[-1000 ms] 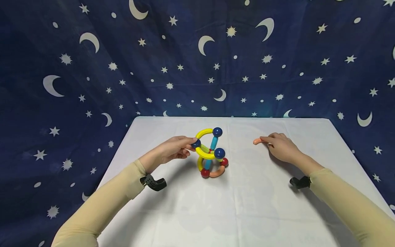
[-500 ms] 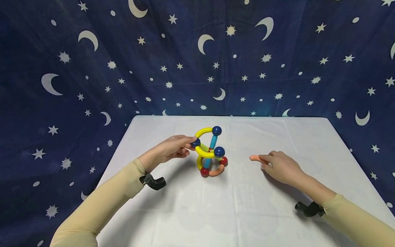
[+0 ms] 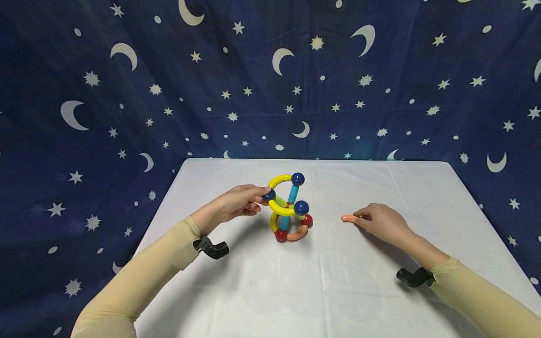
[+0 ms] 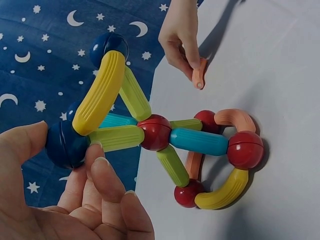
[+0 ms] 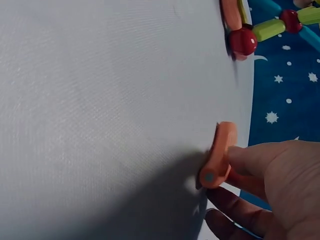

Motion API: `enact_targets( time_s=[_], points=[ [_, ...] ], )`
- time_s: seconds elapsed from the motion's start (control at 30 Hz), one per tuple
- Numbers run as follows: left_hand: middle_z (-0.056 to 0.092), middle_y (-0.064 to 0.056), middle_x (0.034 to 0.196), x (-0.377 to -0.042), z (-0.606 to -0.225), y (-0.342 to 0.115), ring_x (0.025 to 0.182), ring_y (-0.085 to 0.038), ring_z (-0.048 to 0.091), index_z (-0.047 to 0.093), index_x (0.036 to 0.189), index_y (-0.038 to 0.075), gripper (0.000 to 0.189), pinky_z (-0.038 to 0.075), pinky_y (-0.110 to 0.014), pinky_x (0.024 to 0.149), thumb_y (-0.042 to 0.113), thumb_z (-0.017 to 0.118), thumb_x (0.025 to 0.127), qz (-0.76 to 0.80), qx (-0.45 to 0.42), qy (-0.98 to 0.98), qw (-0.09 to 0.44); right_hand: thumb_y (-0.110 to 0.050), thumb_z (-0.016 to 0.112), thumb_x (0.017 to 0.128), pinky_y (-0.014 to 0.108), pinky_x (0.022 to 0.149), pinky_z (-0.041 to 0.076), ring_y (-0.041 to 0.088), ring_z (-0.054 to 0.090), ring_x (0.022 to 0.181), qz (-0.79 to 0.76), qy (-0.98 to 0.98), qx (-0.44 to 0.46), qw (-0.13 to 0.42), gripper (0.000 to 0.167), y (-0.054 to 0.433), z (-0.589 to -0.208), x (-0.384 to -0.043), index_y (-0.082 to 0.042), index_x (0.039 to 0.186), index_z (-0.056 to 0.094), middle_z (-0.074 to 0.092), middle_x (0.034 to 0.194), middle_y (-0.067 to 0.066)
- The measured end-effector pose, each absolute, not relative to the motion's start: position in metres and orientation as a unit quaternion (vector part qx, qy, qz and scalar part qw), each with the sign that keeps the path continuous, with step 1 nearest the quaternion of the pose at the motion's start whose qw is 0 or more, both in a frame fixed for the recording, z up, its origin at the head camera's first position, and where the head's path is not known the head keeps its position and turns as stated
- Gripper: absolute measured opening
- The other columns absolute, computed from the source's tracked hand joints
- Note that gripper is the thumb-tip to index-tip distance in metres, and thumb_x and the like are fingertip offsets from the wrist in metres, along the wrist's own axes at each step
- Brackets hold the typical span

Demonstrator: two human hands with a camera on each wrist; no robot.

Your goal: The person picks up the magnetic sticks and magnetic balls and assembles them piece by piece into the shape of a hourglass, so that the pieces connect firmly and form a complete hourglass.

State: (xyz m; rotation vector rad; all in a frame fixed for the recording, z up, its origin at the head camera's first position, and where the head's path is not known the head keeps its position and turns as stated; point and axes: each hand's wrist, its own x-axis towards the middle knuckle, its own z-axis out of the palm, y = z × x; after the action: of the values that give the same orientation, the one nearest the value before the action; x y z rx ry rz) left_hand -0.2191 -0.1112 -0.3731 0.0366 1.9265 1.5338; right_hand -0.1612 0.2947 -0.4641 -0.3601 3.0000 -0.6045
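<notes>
A figure built of magnetic rods and balls stands on the table, with a red ball (image 4: 154, 132) at its centre. Red balls joined by curved rods form its base ring; a curved yellow rod (image 4: 100, 92) links blue balls at the top. My left hand (image 3: 241, 203) pinches the left blue ball (image 4: 65, 145) between thumb and fingers. Off to the right, my right hand (image 3: 383, 224) pinches a curved orange rod (image 5: 218, 155) low over the table. The rod's left end (image 3: 348, 218) sticks out past the fingertips toward the figure.
A white cloth covers the table (image 3: 296, 291). Behind it and at the sides hangs a dark blue curtain (image 3: 253, 65) with moons and stars. A black wrist mount (image 3: 211, 248) sits on the left wrist and a similar mount (image 3: 414, 278) on the right.
My right hand has come nearer the front of the table with the orange rod, and the rod's outer end has shifted slightly left. My left hand and the figure stay in place.
</notes>
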Motion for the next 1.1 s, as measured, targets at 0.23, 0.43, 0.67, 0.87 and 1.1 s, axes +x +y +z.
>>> enact_targets(
  time_s=[0.23, 0.43, 0.67, 0.87, 1.1],
  points=[
    [0.07, -0.005, 0.095, -0.219, -0.374, -0.109, 0.072, -0.017, 0.058, 0.056, 0.128, 0.001, 0.05, 0.051, -0.029, 0.075, 0.04, 0.066, 0.099, 0.591, 0.017, 0.734, 0.334, -0.036, 0.078, 0.091, 0.04, 0.066, 0.044, 0.022, 0.057, 0.079, -0.171, 0.977, -0.125, -0.008, 0.026, 0.291, -0.469, -0.161, -0.014, 0.104, 0.083, 0.067, 0.085, -0.002],
    [0.071, -0.005, 0.094, -0.219, -0.373, -0.108, 0.07, -0.015, 0.057, 0.057, 0.128, 0.001, 0.049, 0.051, -0.029, 0.075, 0.04, 0.066, 0.1, 0.593, 0.013, 0.733, 0.332, -0.034, 0.081, 0.089, 0.043, 0.071, 0.041, 0.024, 0.056, 0.08, -0.161, 0.978, -0.127, -0.033, 0.019, 0.287, -0.469, -0.162, -0.015, 0.092, 0.08, 0.066, 0.078, -0.007],
    [0.07, -0.016, 0.109, -0.219, -0.374, -0.109, 0.072, -0.016, 0.058, 0.054, 0.132, 0.001, 0.053, 0.051, -0.028, 0.074, 0.041, 0.066, 0.1, 0.596, 0.012, 0.732, 0.331, -0.025, 0.075, 0.094, 0.037, 0.067, 0.042, 0.022, 0.054, 0.081, -0.271, 0.958, -0.095, 0.026, 0.027, 0.283, -0.459, -0.169, -0.006, 0.114, 0.074, 0.067, 0.088, 0.001],
    [0.07, -0.015, 0.108, -0.219, -0.374, -0.109, 0.072, -0.016, 0.057, 0.054, 0.133, 0.001, 0.054, 0.051, -0.028, 0.073, 0.042, 0.066, 0.1, 0.596, 0.008, 0.731, 0.333, -0.03, 0.071, 0.097, 0.041, 0.075, 0.045, 0.031, 0.057, 0.091, -0.459, 0.877, -0.017, 0.139, 0.046, 0.276, -0.44, -0.179, -0.002, 0.134, 0.064, 0.072, 0.105, 0.015],
    [0.071, -0.011, 0.102, -0.219, -0.376, -0.109, 0.072, -0.016, 0.057, 0.055, 0.132, 0.001, 0.054, 0.05, -0.028, 0.073, 0.043, 0.066, 0.1, 0.594, 0.004, 0.732, 0.333, -0.034, 0.073, 0.096, 0.043, 0.091, 0.038, 0.025, 0.05, 0.105, -0.591, 0.782, 0.011, 0.196, 0.054, 0.262, -0.414, -0.186, 0.002, 0.133, 0.056, 0.074, 0.092, 0.004]
  ],
)
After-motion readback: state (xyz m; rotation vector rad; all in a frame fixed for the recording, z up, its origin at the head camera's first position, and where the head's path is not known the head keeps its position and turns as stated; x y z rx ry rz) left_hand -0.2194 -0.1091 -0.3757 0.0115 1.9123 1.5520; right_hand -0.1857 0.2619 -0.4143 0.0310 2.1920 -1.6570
